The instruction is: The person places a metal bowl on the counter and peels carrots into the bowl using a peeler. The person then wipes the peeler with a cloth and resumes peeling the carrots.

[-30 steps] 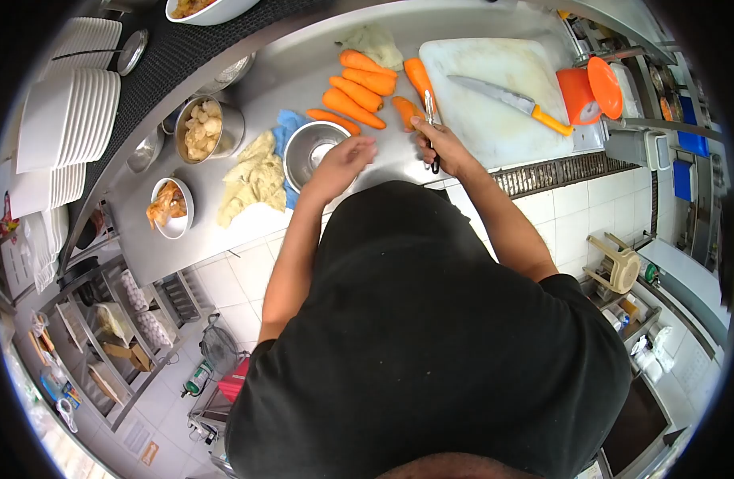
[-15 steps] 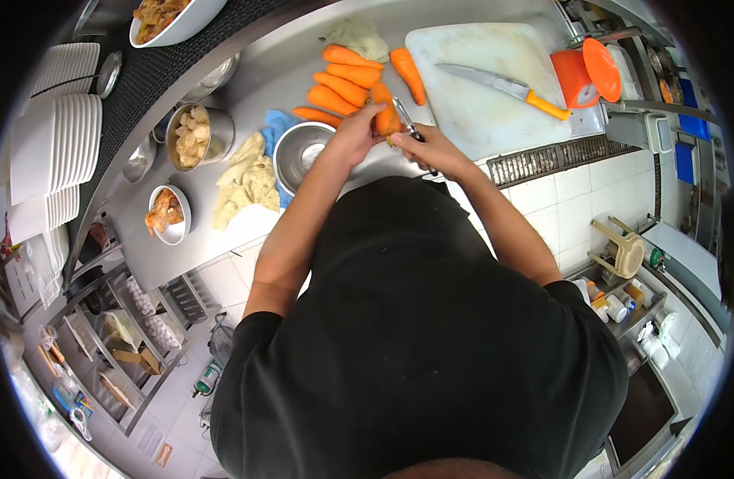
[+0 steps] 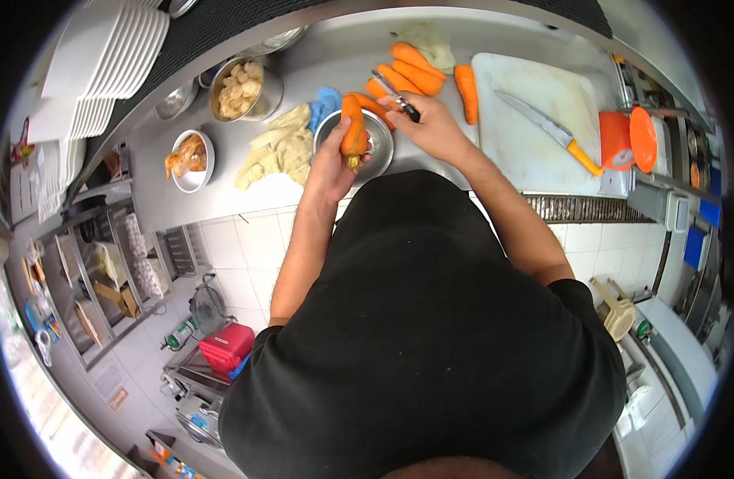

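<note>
A carrot (image 3: 353, 128) stands in my left hand (image 3: 329, 168), its stem end pointing down toward me, over a round metal bowl (image 3: 379, 162). My right hand (image 3: 437, 130) is closed around the black handle of a peeler (image 3: 408, 108). The peeler's metal end points up and left, apart from the held carrot. Several more carrots (image 3: 419, 72) lie just beyond the right hand, and a single carrot (image 3: 467, 93) rests beside the cutting board (image 3: 507, 156).
A yellow-handled knife (image 3: 543, 128) lies on the board. An orange scale (image 3: 617, 140) stands to the right. Leftward are a crumpled cloth (image 3: 275, 154), a blue cloth (image 3: 325, 104), a pot of pale chunks (image 3: 239, 89) and a white bowl of food (image 3: 193, 162). Stacked white dishes (image 3: 103, 52) sit far left.
My hands have moved apart. The carrot has shifted left over the metal bowl in my left hand, and the peeler has come away from it, its tip now pointing up-left. The view has shifted.
</note>
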{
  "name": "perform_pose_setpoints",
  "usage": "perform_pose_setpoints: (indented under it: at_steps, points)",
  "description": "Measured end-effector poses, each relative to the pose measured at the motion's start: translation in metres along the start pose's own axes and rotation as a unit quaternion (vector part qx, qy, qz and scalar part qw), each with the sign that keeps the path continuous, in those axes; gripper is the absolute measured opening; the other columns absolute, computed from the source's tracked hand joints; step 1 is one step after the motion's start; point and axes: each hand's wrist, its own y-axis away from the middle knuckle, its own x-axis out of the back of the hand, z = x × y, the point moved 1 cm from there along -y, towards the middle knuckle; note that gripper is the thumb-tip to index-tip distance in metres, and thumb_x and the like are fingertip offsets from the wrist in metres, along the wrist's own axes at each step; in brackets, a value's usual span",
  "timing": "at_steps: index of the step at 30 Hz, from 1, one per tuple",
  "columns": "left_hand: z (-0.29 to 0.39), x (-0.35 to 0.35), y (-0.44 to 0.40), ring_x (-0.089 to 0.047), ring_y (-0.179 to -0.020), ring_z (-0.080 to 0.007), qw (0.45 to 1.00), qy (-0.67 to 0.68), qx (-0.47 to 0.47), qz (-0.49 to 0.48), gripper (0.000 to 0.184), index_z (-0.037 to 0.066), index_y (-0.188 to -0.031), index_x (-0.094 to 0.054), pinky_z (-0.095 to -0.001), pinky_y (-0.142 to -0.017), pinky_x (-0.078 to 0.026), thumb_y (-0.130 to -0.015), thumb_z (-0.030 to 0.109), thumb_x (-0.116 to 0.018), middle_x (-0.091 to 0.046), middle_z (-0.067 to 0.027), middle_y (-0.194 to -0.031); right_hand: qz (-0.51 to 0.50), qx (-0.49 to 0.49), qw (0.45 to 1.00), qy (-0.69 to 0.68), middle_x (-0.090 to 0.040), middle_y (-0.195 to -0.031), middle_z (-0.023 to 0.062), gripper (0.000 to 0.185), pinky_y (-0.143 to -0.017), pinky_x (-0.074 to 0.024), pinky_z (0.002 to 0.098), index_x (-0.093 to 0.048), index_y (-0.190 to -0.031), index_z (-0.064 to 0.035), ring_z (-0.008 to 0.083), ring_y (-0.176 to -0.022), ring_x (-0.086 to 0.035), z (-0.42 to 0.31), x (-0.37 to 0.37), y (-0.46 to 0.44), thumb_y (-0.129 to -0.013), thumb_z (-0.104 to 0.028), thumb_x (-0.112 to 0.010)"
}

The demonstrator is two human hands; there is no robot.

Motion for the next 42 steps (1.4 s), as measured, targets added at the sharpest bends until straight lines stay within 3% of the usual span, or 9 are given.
perform_pose_setpoints:
  at_steps: [6, 15, 21, 24, 29, 33, 36, 39, 42]
  points:
    - [-0.01, 0.025, 0.003, -0.061, -0.093, -0.0155, 0.998, -0.006, -0.063, 0.006, 0.042, 0.009, -0.13, -0.059, -0.0327, -0.079, -0.052, -0.112, 0.045, -0.054, -0.065, -0.0047, -0.105, -0.08, 0.087, 0.992, 0.047, -0.077, -0.122, 0.0132, 0.037, -0.098, -0.0539, 0.0329, -0.07, -0.132, 0.0017, 0.02, -0.111, -0.072, -0.011, -0.042, -0.018, -0.101, -0.019, -0.073]
    - [-0.015, 0.033, 0.005, -0.058, -0.108, -0.0152, 0.977, -0.014, -0.205, 0.054, 0.034, 0.007, -0.131, -0.046, -0.0328, -0.097, -0.047, -0.116, 0.038, -0.048, -0.062, -0.0082, -0.123, -0.069, 0.155, 0.982, 0.087, -0.077, -0.107, 0.0138, 0.033, -0.082, -0.0555, 0.0326, -0.073, -0.119, 0.0013, 0.0191, -0.091, -0.071, -0.017, -0.069, -0.015, -0.097, -0.022, -0.078]
    - [-0.011, 0.036, 0.004, -0.054, -0.115, -0.0153, 0.962, -0.007, -0.252, 0.102, 0.035, 0.007, -0.13, -0.046, -0.0343, -0.104, -0.045, -0.115, 0.039, -0.05, -0.058, -0.0096, -0.126, -0.084, 0.098, 0.99, 0.053, -0.066, -0.085, 0.0021, 0.02, -0.068, -0.047, 0.0299, -0.07, -0.104, -0.0019, 0.0099, -0.073, -0.055, -0.023, -0.071, -0.011, -0.097, -0.02, -0.077]
    - [-0.009, 0.049, -0.002, -0.056, -0.114, -0.0194, 0.945, 0.054, -0.291, 0.14, 0.036, 0.006, -0.13, -0.048, -0.0394, -0.099, -0.047, -0.115, 0.039, -0.048, -0.059, -0.011, -0.125, -0.12, 0.039, 0.991, 0.051, -0.076, -0.094, 0.0164, 0.032, -0.075, -0.0549, 0.0385, -0.073, -0.11, -0.001, 0.0314, -0.085, -0.074, -0.022, -0.068, -0.006, -0.092, -0.027, -0.079]
    - [0.001, 0.082, -0.004, -0.059, -0.11, -0.0245, 0.919, 0.143, -0.339, 0.14, 0.04, 0.006, -0.131, -0.051, -0.0439, -0.093, -0.049, -0.114, 0.041, -0.046, -0.06, -0.0113, -0.122, -0.146, 0.03, 0.978, 0.143, -0.076, -0.099, 0.0175, 0.03, -0.078, -0.055, 0.044, -0.074, -0.11, -0.0039, 0.0364, -0.09, -0.073, 0.002, -0.074, -0.013, -0.093, -0.028, -0.076]
    - [0.012, 0.095, 0.006, -0.062, -0.104, -0.0249, 0.919, 0.171, -0.317, 0.16, 0.044, 0.006, -0.136, -0.052, -0.0427, -0.092, -0.049, -0.114, 0.043, -0.041, -0.064, -0.0135, -0.122, -0.229, 0.06, 0.94, 0.245, -0.076, -0.103, 0.0184, 0.028, -0.082, -0.0549, 0.0491, -0.074, -0.111, -0.0053, 0.0396, -0.097, -0.072, 0.032, -0.079, -0.018, -0.094, -0.027, -0.075]
    - [0.014, 0.1, 0.011, -0.063, -0.102, -0.0242, 0.935, 0.169, -0.282, 0.133, 0.048, 0.005, -0.136, -0.056, -0.0408, -0.09, -0.051, -0.114, 0.044, -0.038, -0.067, -0.0135, -0.116, -0.193, 0.089, 0.945, 0.248, -0.073, -0.094, 0.0206, 0.029, -0.08, -0.0541, 0.0458, -0.071, -0.112, -0.0043, 0.0383, -0.089, -0.07, 0.03, -0.081, -0.016, -0.093, -0.025, -0.077]
    - [0.01, 0.097, 0.015, -0.063, -0.101, -0.0242, 0.948, 0.16, -0.252, 0.107, 0.047, 0.004, -0.134, -0.057, -0.0399, -0.089, -0.051, -0.112, 0.041, -0.038, -0.067, -0.0138, -0.115, -0.213, -0.01, 0.928, 0.306, -0.074, -0.106, 0.0187, 0.032, -0.087, -0.0546, 0.0481, -0.072, -0.116, -0.0051, 0.0397, -0.102, -0.071, 0.01, -0.073, -0.023, -0.093, -0.027, -0.075]
    - [0.005, 0.082, 0.021, -0.064, -0.1, -0.0245, 0.962, 0.147, -0.205, 0.1, 0.046, 0.002, -0.134, -0.057, -0.0396, -0.089, -0.052, -0.111, 0.037, -0.037, -0.068, -0.0145, -0.115, -0.198, 0.06, 0.944, 0.257, -0.072, -0.111, 0.0186, 0.034, -0.089, -0.0536, 0.0473, -0.071, -0.117, -0.0034, 0.0392, -0.106, -0.069, 0.02, -0.07, -0.024, -0.094, -0.029, -0.074]
